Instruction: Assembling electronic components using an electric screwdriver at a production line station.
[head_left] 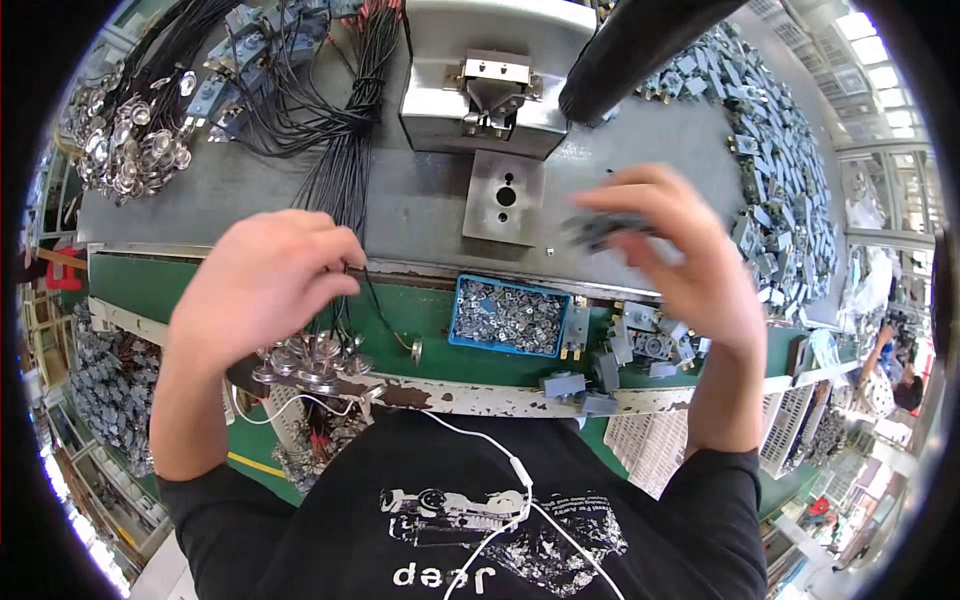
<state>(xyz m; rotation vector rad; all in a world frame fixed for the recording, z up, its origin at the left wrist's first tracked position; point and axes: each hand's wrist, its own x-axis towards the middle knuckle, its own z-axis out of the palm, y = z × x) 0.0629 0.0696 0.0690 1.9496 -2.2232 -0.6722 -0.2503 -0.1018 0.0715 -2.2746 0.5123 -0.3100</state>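
Note:
My left hand (pixel 265 280) is closed in a pinch at the near end of a bundle of thin black wires (pixel 345 165). From its fingertips one black wire (pixel 385 315) hangs down to a round metal cap. My right hand (pixel 685 235), smeared by motion, is raised over the bench with a dark grey plastic part (pixel 605 230) between thumb and fingers; the part's details are blurred. Between the hands, a metal fixture plate (pixel 485 215) with holes lies before a steel press-like device (pixel 500 90).
A blue tray (pixel 452 335) of small metal pieces sits on the green ledge, beside several grey plastic housings (pixel 620 345). More housings (pixel 785 170) pile up at right. Round metal caps (pixel 135 150) lie at far left, others (pixel 315 360) below my left hand. A black tube (pixel 640 50) slants overhead.

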